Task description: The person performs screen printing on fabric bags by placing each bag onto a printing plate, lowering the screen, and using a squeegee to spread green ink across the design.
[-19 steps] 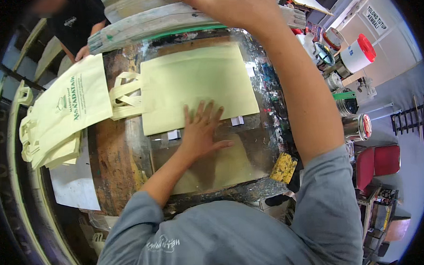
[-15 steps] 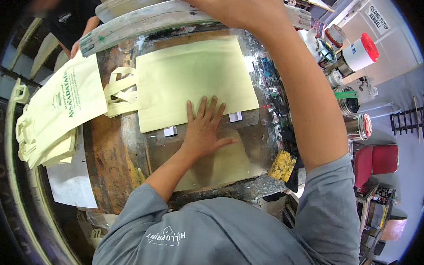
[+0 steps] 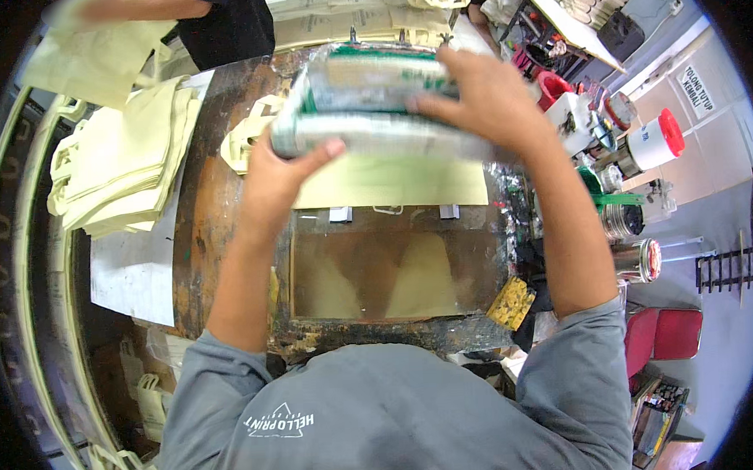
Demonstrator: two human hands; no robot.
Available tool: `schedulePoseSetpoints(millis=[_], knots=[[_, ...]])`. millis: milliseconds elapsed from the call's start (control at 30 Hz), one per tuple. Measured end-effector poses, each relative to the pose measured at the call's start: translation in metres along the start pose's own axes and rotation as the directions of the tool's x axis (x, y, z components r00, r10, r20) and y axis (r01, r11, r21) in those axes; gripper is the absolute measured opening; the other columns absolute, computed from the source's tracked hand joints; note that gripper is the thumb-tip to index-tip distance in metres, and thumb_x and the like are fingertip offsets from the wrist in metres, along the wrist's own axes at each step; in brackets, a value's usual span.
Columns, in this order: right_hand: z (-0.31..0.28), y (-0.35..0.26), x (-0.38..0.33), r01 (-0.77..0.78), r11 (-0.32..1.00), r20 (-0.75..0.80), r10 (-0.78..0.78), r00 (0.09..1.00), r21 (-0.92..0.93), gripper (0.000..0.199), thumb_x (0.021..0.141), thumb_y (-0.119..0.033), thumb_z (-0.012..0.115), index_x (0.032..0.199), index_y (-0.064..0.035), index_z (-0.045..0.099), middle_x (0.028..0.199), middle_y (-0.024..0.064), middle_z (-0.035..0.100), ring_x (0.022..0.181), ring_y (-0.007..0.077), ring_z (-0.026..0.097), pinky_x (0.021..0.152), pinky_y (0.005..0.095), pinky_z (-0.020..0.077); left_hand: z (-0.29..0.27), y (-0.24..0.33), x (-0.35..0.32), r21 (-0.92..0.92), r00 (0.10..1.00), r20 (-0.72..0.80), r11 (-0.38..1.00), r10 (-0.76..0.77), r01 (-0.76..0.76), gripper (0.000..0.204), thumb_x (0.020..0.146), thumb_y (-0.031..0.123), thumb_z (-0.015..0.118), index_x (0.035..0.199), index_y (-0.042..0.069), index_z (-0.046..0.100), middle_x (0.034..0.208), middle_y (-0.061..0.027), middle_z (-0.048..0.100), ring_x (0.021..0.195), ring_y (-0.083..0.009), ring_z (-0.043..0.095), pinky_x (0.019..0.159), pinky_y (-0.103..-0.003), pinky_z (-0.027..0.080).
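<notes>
A screen printing frame (image 3: 372,133), smeared with green ink and blurred by motion, is tilted over the work table. My left hand (image 3: 283,172) is closed on its near left corner, thumb laid along the edge; the fingers are mostly hidden behind it. Over the frame, my right hand (image 3: 484,100) curls its thumb and fingers round the right end of a beige bar that looks like a squeegee (image 3: 378,74). Beneath the frame lies a pale yellow tote bag (image 3: 391,182), its near strip showing and its handles (image 3: 250,135) out to the left.
A stack of pale yellow tote bags (image 3: 125,162) stands at the left on white paper (image 3: 135,279). At the far left a co-worker's arm (image 3: 144,8) holds another bag (image 3: 92,67). Ink tins and pots (image 3: 638,257) line the right side, with a yellow sponge (image 3: 510,303) nearer me.
The raised frame has come down over the bag. My left hand has left the bag for the frame's edge, and my right hand has moved lower. The co-worker has lifted a bag off the stack.
</notes>
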State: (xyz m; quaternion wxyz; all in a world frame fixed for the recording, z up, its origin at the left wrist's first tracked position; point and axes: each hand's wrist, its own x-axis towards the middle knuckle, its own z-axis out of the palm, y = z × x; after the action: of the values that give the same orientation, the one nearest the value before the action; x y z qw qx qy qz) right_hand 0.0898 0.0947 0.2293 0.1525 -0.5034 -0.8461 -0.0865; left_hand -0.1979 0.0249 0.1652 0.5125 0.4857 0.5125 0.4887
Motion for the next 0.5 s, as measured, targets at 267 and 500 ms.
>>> schedulePoseSetpoints(millis=[267,500], knots=[[0.075,-0.004,-0.055,-0.101,0.984,0.254,0.061,0.965,0.147,0.066,0.069,-0.037,0.096,0.116,-0.0078,0.059,0.106,0.0147,0.071,0.105,0.0413,0.069,0.083,0.0539,0.0491,-0.016,-0.168,-0.044,0.655,0.935,-0.044,0.717,0.352,-0.239,0.115,0.064,0.048,0.101,0.156,-0.001,0.052,0.116,-0.0122,0.076,0.104,-0.0259,0.067,0.099,-0.041,0.046],[0.123,-0.043,-0.097,-0.032,0.998,0.035,0.034,0.999,-0.045,0.047,0.074,-0.027,0.091,0.107,-0.015,0.061,0.101,0.0048,0.063,0.099,0.0294,0.061,0.09,0.0489,0.0386,-0.02,-0.195,-0.049,0.731,0.905,-0.013,0.622,0.426,-0.282,0.126,0.06,0.058,0.098,0.16,0.0,0.047,0.114,-0.0071,0.076,0.099,-0.0262,0.06,0.096,-0.042,0.037]])
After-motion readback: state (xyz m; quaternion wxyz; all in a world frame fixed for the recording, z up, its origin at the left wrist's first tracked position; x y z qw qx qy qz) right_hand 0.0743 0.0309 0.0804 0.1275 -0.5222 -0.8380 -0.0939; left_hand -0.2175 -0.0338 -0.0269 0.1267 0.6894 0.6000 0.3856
